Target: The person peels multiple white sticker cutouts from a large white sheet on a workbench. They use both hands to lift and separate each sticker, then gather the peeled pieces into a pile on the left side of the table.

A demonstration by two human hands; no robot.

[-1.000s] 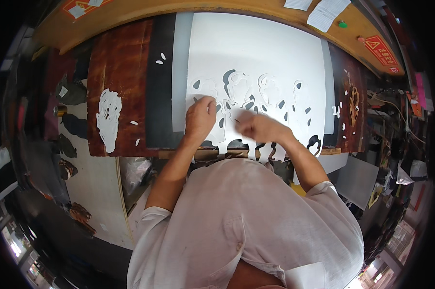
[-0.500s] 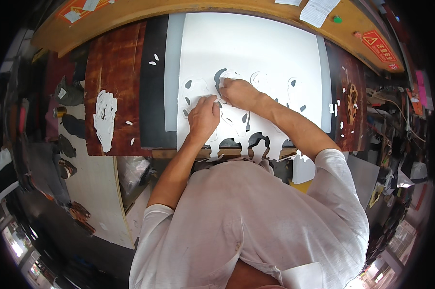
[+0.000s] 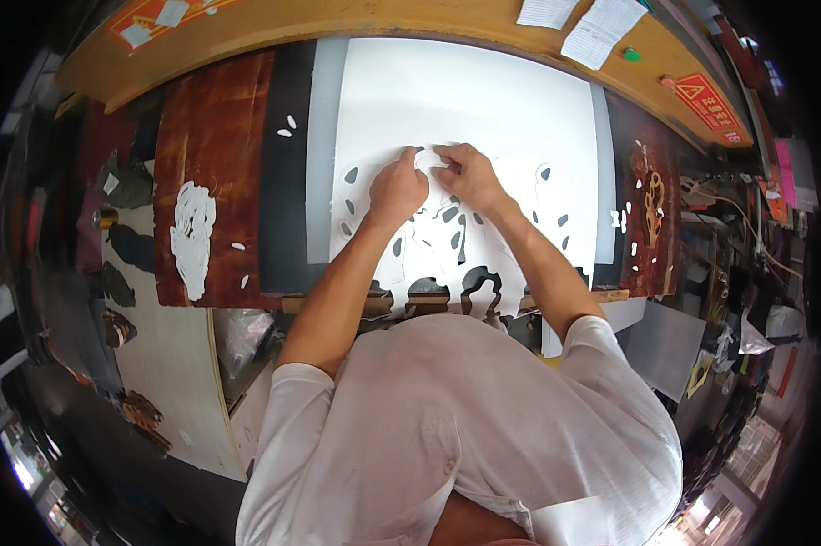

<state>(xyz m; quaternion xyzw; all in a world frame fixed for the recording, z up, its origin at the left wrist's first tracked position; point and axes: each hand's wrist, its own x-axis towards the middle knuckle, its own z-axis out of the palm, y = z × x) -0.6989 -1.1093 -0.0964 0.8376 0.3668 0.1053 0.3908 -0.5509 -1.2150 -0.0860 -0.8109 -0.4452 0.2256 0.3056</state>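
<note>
The white sheet (image 3: 465,100) lies on the bench (image 3: 215,109), cut through with dark openings (image 3: 450,215) towards the person. The left hand (image 3: 399,189) and right hand (image 3: 468,175) rest on it close together, fingers bent; from here I can't tell whether either grip is closed on anything. White pieces (image 3: 192,241) are heaped off to the left.

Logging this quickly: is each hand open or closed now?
Left hand: fingers curled at the white sheet; grip can't be told.
Right hand: half-curled; hold can't be told.
</note>
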